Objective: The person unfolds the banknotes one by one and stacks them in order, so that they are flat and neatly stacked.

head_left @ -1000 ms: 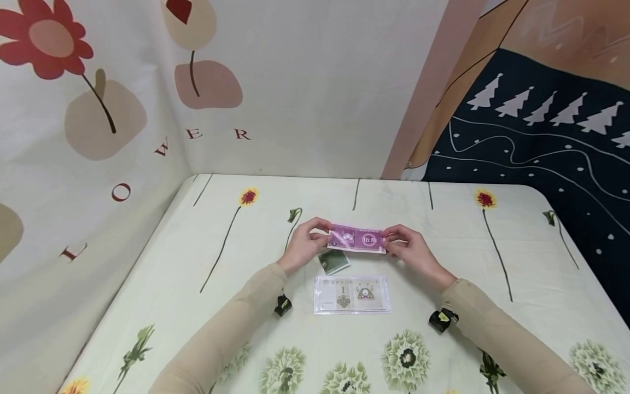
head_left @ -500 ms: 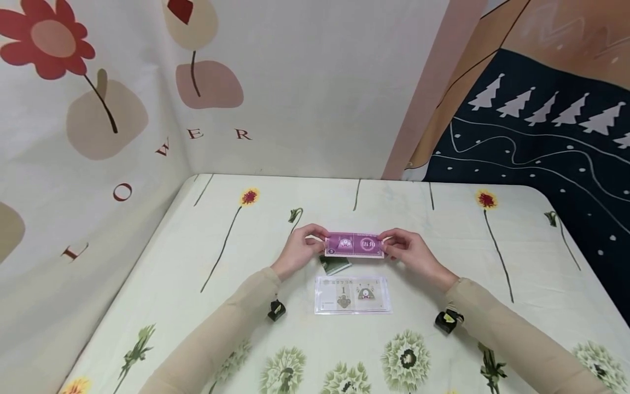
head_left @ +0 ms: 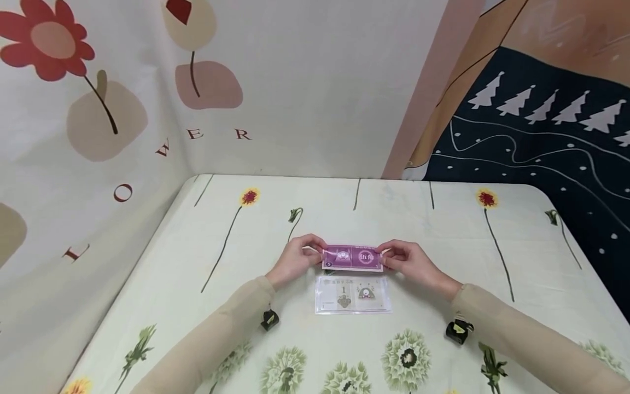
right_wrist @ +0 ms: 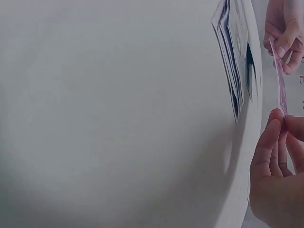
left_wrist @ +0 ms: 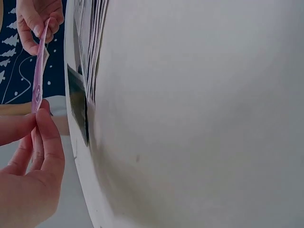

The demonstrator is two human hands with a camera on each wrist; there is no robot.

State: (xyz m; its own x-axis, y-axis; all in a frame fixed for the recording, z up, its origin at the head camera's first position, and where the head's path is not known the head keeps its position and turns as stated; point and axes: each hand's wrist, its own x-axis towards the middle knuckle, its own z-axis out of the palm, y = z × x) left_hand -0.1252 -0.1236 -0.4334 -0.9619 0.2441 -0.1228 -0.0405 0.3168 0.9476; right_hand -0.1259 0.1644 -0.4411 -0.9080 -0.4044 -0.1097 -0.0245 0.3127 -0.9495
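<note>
A purple banknote (head_left: 352, 258) is stretched flat between both hands in the head view, raised off the table. The left hand (head_left: 295, 260) pinches its left end between thumb and fingers, and the right hand (head_left: 412, 265) pinches the other end. Both wrist views show the purple note edge-on, lifted above the surface. Just in front of it lies a pale note in a clear sleeve (head_left: 353, 295), marked 1. From the side, the left wrist view shows several layers in that stack (left_wrist: 92, 42). A dark green card (left_wrist: 77, 102) lies beyond the stack, mostly hidden by the purple note in the head view.
A white tablecloth (head_left: 423, 306) with printed flowers covers the table. Behind it hangs a pale curtain (head_left: 305, 109) with red lettering, and a dark cloth (head_left: 531, 148) with white trees hangs at the right. A black wrist camera (head_left: 269, 320) sits under the left sleeve.
Both hands have brought the purple note toward the person, closer to the sleeved note. It now covers nearly all of the green card, which showed more before.
</note>
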